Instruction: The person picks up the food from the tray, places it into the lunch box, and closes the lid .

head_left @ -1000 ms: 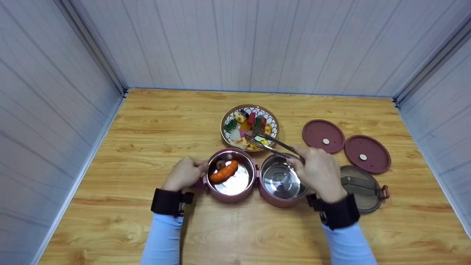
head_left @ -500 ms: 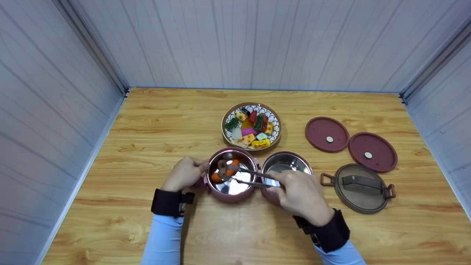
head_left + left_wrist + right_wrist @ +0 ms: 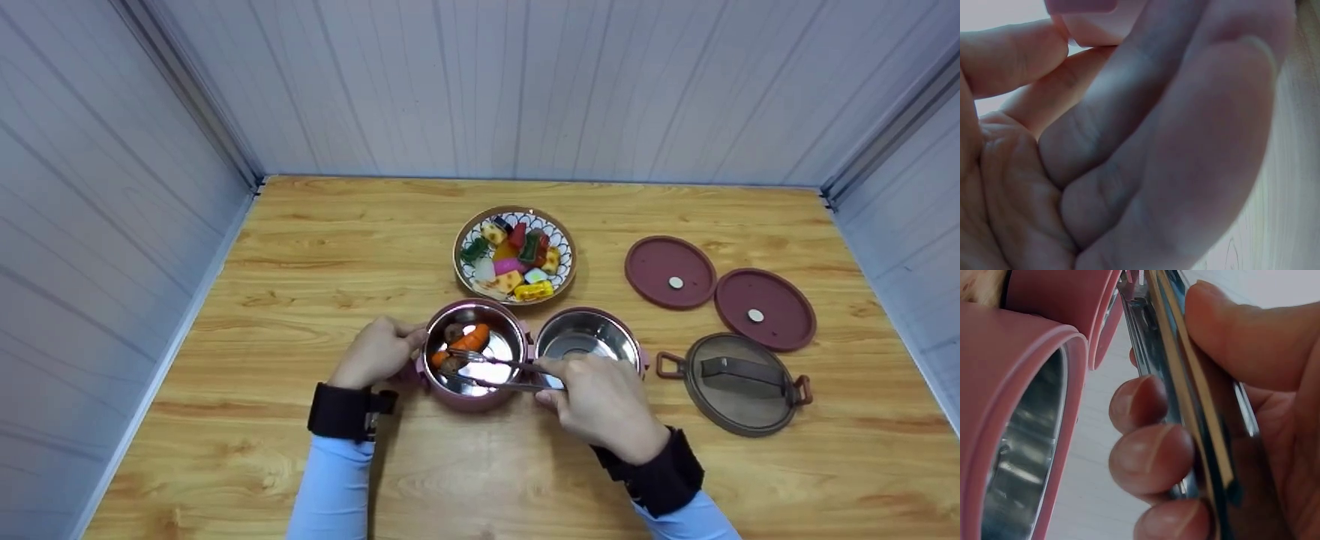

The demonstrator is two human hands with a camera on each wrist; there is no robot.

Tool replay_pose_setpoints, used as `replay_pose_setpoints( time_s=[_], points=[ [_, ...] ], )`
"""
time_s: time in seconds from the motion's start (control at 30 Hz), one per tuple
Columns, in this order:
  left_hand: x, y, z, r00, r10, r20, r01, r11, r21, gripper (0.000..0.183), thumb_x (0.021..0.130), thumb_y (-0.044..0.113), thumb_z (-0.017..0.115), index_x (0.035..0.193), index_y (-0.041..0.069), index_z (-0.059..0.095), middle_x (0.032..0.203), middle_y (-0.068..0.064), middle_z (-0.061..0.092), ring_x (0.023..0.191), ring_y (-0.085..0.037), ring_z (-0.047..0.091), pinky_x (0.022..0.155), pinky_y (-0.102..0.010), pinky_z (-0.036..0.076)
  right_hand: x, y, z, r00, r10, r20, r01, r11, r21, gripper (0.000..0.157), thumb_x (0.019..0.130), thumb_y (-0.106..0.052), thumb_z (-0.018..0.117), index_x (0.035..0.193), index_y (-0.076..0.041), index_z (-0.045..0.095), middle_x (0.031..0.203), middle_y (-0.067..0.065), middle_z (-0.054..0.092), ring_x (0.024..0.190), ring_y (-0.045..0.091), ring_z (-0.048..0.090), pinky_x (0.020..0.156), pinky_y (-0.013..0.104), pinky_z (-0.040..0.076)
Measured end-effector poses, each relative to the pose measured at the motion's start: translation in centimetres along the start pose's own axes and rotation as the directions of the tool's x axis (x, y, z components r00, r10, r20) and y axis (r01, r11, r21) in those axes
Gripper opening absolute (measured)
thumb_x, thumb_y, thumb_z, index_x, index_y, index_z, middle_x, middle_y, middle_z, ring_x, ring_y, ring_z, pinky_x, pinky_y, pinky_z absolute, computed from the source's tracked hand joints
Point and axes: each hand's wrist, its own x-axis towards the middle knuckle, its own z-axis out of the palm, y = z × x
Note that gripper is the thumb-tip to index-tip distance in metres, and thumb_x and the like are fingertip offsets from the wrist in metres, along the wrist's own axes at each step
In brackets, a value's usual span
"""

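Note:
My left hand [image 3: 377, 354] pinches the side handle of the left pink pot [image 3: 471, 403]; in the left wrist view thumb and finger meet at the pink handle [image 3: 1092, 25]. Metal tongs [image 3: 510, 386] are gripped in my right hand [image 3: 607, 409], fingers wrapped round their arms [image 3: 1207, 410]. The tong tips reach down inside the left pot, spread apart around a small brown piece [image 3: 453, 365]. An orange sausage [image 3: 475, 337] lies there too, with another brown piece [image 3: 453, 332] near the far wall. Attached on the right is a second pot [image 3: 589, 330], partly covered by my right hand.
Behind the pots stands a patterned plate [image 3: 568, 262] of mixed toy-like food pieces. Two round maroon lids [image 3: 660, 262] [image 3: 784, 304] lie at the right. Nearer sits a grey see-through lid [image 3: 739, 409] with a strap handle and side loops.
The tongs have gone from the plate into the left pot, carrying a brown piece down beside the sausage; their tips have spread from it. My left hand has stayed on the handle.

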Motion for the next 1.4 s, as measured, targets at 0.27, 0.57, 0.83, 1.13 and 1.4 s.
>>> replay_pose_setpoints(
  time_s=[0.27,0.57,0.83,1.13,1.4],
  points=[
    [0.1,-0.1,0.0,1.000,0.014,-0.001,-0.014,1.000,0.015,0.026,0.098,0.025,0.061,0.117,0.012,0.074,0.061,-0.001,0.052,0.048,-0.013,0.046,0.047,-0.028,0.040,0.0,0.0,-0.3,1.000,-0.003,-0.001,0.003,1.000,-0.008,0.043,0.081,-0.044,0.078,0.118,-0.021,0.074,0.069,-0.002,0.060,0.059,0.020,0.058,0.046,0.035,0.040],
    [0.2,-0.4,0.0,0.998,0.057,-0.008,-0.056,0.998,0.019,0.024,0.098,0.023,0.061,0.114,0.012,0.076,0.066,-0.008,0.061,0.049,-0.015,0.052,0.051,-0.033,0.047,-0.7,1.5,-2.3,0.995,0.047,-0.092,-0.041,0.997,0.071,0.044,0.083,-0.035,0.078,0.123,-0.018,0.071,0.093,0.003,0.071,0.070,0.024,0.064,0.051,0.038,0.044],
    [0.3,-0.3,-0.1,0.999,0.052,0.001,-0.052,0.998,0.030,0.024,0.099,0.025,0.061,0.110,0.012,0.077,0.063,-0.002,0.056,0.048,-0.013,0.048,0.050,-0.031,0.043,-1.6,4.4,-4.2,0.975,0.181,-0.129,-0.162,0.976,0.142,0.046,0.086,-0.036,0.076,0.127,-0.017,0.069,0.088,0.008,0.069,0.054,0.016,0.047,0.044,0.033,0.034],
    [-0.1,-0.6,-0.3,1.000,0.027,0.006,-0.027,1.000,0.013,0.023,0.099,0.024,0.061,0.111,0.013,0.077,0.059,0.000,0.047,0.047,-0.012,0.043,0.047,-0.029,0.039,-2.1,7.8,-4.9,0.945,0.294,-0.140,-0.269,0.948,0.172,0.046,0.089,-0.034,0.074,0.129,-0.014,0.068,0.059,-0.001,0.041,0.051,0.017,0.039,0.043,0.034,0.029],
    [0.2,-0.1,-0.3,1.000,0.030,0.006,-0.030,0.999,0.023,0.026,0.098,0.024,0.061,0.117,0.013,0.074,0.059,0.002,0.044,0.048,-0.011,0.042,0.048,-0.029,0.038,-2.0,10.6,-4.9,0.926,0.377,-0.027,-0.365,0.911,0.193,0.050,0.093,-0.038,0.068,0.136,-0.013,0.062,0.055,-0.001,0.037,0.048,0.019,0.038,0.043,0.034,0.028]
  ],
)
